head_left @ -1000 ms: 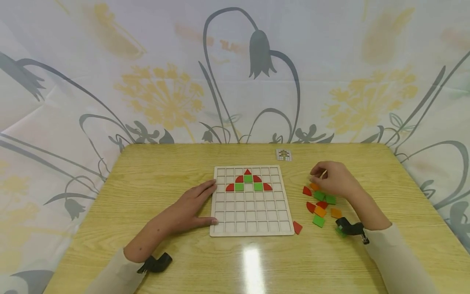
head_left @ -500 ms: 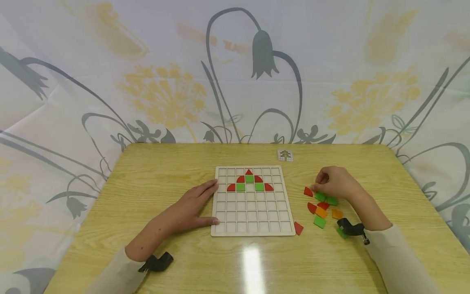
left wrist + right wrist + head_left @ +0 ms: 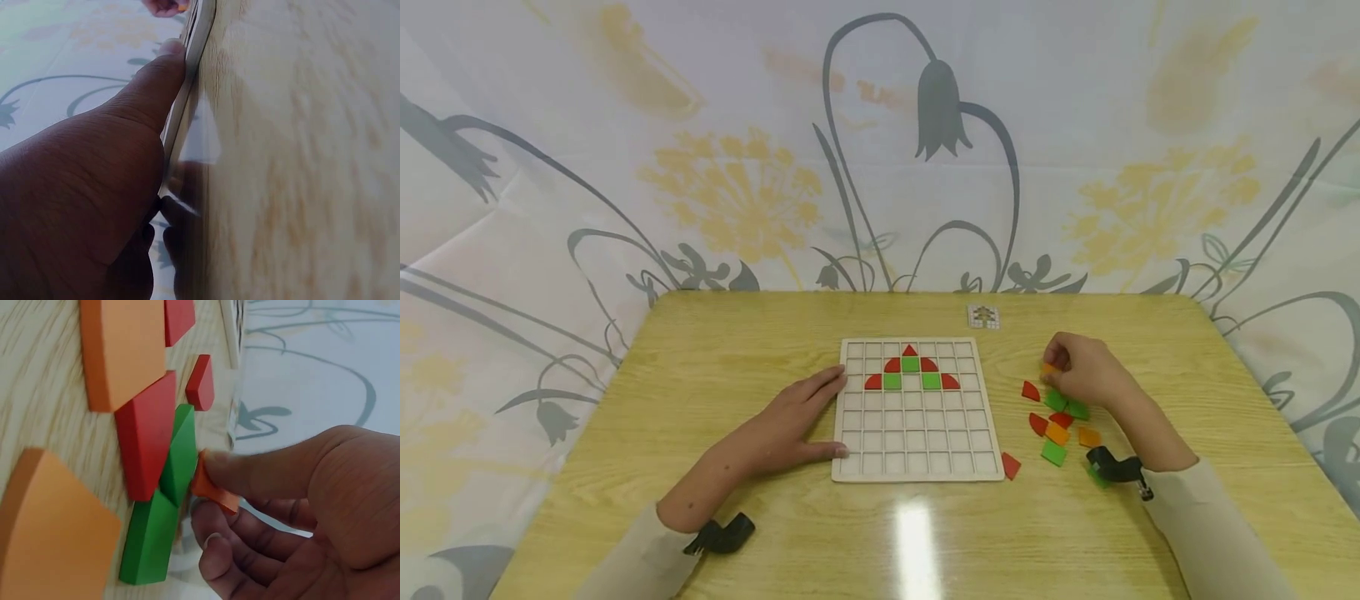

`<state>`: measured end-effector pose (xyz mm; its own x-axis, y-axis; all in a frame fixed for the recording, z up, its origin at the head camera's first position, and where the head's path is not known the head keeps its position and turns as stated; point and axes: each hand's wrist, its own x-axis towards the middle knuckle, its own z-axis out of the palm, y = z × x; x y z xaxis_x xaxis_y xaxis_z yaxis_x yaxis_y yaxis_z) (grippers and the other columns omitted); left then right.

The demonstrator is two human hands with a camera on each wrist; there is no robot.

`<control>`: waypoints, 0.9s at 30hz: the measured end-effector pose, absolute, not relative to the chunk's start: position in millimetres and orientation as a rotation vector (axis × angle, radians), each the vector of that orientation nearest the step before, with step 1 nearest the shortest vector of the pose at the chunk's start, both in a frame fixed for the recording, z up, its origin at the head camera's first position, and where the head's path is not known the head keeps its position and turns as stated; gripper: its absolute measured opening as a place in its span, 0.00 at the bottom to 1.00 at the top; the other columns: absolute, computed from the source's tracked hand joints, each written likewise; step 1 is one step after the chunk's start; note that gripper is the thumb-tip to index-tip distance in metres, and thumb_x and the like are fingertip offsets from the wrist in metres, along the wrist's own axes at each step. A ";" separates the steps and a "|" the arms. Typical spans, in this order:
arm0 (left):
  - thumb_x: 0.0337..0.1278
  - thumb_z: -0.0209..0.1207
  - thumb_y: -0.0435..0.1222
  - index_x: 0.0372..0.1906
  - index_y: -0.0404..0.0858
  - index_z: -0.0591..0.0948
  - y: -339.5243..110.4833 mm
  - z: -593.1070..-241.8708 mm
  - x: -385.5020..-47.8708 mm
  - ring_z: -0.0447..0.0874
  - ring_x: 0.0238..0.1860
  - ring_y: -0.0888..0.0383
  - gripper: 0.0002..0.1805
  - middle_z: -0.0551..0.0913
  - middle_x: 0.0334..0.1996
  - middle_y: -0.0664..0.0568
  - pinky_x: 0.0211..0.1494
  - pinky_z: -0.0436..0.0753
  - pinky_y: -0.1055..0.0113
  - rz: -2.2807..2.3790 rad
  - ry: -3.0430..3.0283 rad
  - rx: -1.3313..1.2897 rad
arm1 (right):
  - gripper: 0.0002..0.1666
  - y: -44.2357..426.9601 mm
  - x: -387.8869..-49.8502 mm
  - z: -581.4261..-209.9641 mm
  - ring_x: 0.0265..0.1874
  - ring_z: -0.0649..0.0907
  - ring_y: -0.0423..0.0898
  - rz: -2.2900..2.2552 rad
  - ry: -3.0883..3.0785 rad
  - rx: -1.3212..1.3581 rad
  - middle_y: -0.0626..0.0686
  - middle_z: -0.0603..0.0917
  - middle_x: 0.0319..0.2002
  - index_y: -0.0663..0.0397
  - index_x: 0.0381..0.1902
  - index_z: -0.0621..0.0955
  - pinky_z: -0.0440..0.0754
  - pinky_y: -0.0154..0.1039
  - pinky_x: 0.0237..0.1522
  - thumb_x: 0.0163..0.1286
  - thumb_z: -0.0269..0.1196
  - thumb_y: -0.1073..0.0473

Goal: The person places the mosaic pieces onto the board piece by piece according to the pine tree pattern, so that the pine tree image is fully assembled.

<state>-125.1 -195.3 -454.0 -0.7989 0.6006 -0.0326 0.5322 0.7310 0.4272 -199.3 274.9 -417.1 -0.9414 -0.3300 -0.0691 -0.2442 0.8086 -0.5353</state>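
Observation:
A pale wooden grid board (image 3: 917, 437) lies mid-table, with red and green tiles set in its upper rows in a stepped, tree-like shape. My left hand (image 3: 786, 421) rests along the board's left edge, fingers and thumb extended and touching its rim. Over the loose tiles to the right, my right hand (image 3: 1084, 371) pinches an orange tile (image 3: 214, 490) between thumb and fingers. Close beneath it lie green tiles (image 3: 150, 540) and a red tile (image 3: 147, 437). The orange tile is partly covered by the thumb.
Loose red, green and orange tiles (image 3: 1057, 432) are scattered right of the board. One red tile (image 3: 1011, 466) lies by the board's lower right corner. A small pattern card (image 3: 983, 317) sits behind the board. A patterned cloth (image 3: 880, 167) hangs beyond the table.
My right hand has shifted slightly right and now holds the orange tile, raised from the pile. My left hand stays at the board's edge.

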 end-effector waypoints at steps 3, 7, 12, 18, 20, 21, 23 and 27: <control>0.66 0.67 0.62 0.87 0.38 0.53 -194.3 -452.9 -126.5 0.52 0.84 0.44 0.57 0.48 0.87 0.48 0.82 0.61 0.44 0.595 2.769 0.920 | 0.06 273.6 -200.1 -415.0 0.34 0.80 0.50 -0.827 2.853 -0.457 0.56 0.83 0.35 0.63 0.41 0.80 0.79 0.46 0.38 0.69 0.67 0.68; 0.66 0.67 0.61 0.86 0.37 0.53 -193.6 -451.9 -127.7 0.53 0.84 0.43 0.57 0.49 0.87 0.48 0.82 0.61 0.44 0.594 2.774 0.919 | 0.04 268.3 -199.5 -412.3 0.36 0.81 0.51 -0.854 2.865 -0.464 0.56 0.84 0.36 0.63 0.42 0.81 0.81 0.47 0.40 0.72 0.66 0.68; 0.66 0.67 0.61 0.86 0.37 0.53 -193.6 -451.7 -127.5 0.53 0.84 0.44 0.57 0.49 0.87 0.48 0.82 0.61 0.44 0.597 2.770 0.911 | 0.03 255.9 -195.4 -409.1 0.37 0.82 0.51 -0.906 2.871 -0.478 0.56 0.85 0.37 0.62 0.43 0.82 0.82 0.46 0.41 0.73 0.66 0.69; 0.66 0.68 0.61 0.87 0.37 0.53 -193.9 -452.0 -125.9 0.52 0.84 0.43 0.57 0.48 0.87 0.48 0.82 0.61 0.43 0.605 2.758 0.897 | 0.04 241.3 -189.4 -408.7 0.34 0.82 0.48 -0.963 2.862 -0.539 0.54 0.85 0.36 0.61 0.43 0.82 0.82 0.39 0.37 0.73 0.67 0.69; 0.66 0.67 0.61 0.87 0.38 0.53 -194.1 -452.3 -125.3 0.52 0.84 0.43 0.57 0.47 0.87 0.49 0.82 0.61 0.43 0.609 2.753 0.891 | 0.04 236.1 -187.6 -408.6 0.34 0.82 0.47 -0.977 2.858 -0.559 0.54 0.85 0.36 0.60 0.43 0.82 0.82 0.38 0.37 0.73 0.67 0.69; 0.66 0.67 0.61 0.87 0.38 0.53 -194.1 -452.4 -125.1 0.52 0.84 0.43 0.57 0.47 0.87 0.49 0.82 0.61 0.43 0.608 2.752 0.891 | 0.04 233.5 -186.7 -408.3 0.34 0.82 0.47 -0.984 2.854 -0.563 0.53 0.85 0.36 0.60 0.43 0.82 0.82 0.37 0.37 0.73 0.67 0.69; 0.66 0.67 0.61 0.87 0.38 0.53 -194.3 -452.7 -124.9 0.51 0.84 0.43 0.57 0.47 0.87 0.49 0.82 0.61 0.43 0.609 2.752 0.889 | 0.04 228.0 -184.8 -407.2 0.35 0.82 0.47 -1.004 2.845 -0.577 0.53 0.85 0.36 0.60 0.43 0.82 0.82 0.37 0.37 0.73 0.67 0.69; 0.66 0.67 0.61 0.87 0.38 0.53 -194.4 -453.0 -124.9 0.52 0.84 0.43 0.57 0.47 0.87 0.49 0.82 0.60 0.43 0.614 2.755 0.891 | 0.04 217.3 -182.7 -406.7 0.34 0.82 0.47 -1.034 2.838 -0.619 0.53 0.85 0.35 0.60 0.43 0.83 0.82 0.37 0.37 0.73 0.67 0.70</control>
